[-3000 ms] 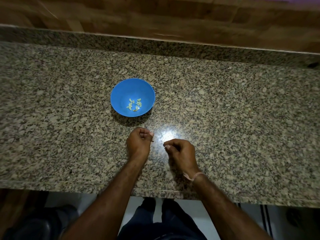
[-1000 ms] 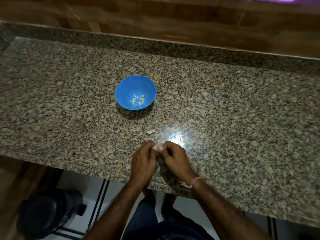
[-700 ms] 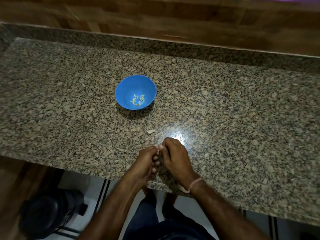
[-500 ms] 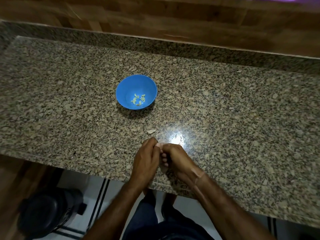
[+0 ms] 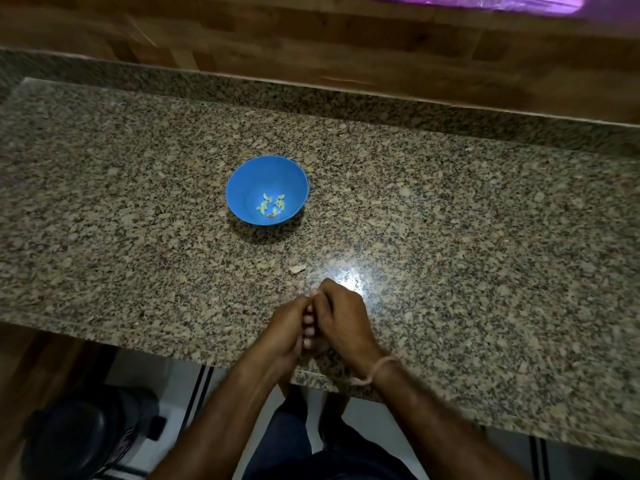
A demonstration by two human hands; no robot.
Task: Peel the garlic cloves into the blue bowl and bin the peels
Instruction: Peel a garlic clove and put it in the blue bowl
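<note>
Both hands are jammed together right at the near edge of the table [image 5: 485,237], partly hanging over the lip of it. The left hand [image 5: 277,336] and right hand [image 5: 343,322] have their fingers curled in and pressed close, with the tips meeting at the top. Honestly can't tell what's pinched in there, if anything, because the fingers hide it completely. The right wrist has a thin pale wristband [image 5: 379,368] on it. The blue bowl [image 5: 242,188] sits upright further back on the table, well apart from the hands and a bit to their left, with a small heap of pale yellowish peeled cloves [image 5: 272,206] at the bottom. Between bowl and hands, nearer the hands, there's one little pale scrap [image 5: 298,269] that looks like peel, lying loose on the granite just beside a bright glare spot. Down on the floor at the lower left, below the table edge, is a black round container [image 5: 79,434]; can't make out whether it's the bin. A wooden wall [image 5: 311,39] runs behind the table.
</note>
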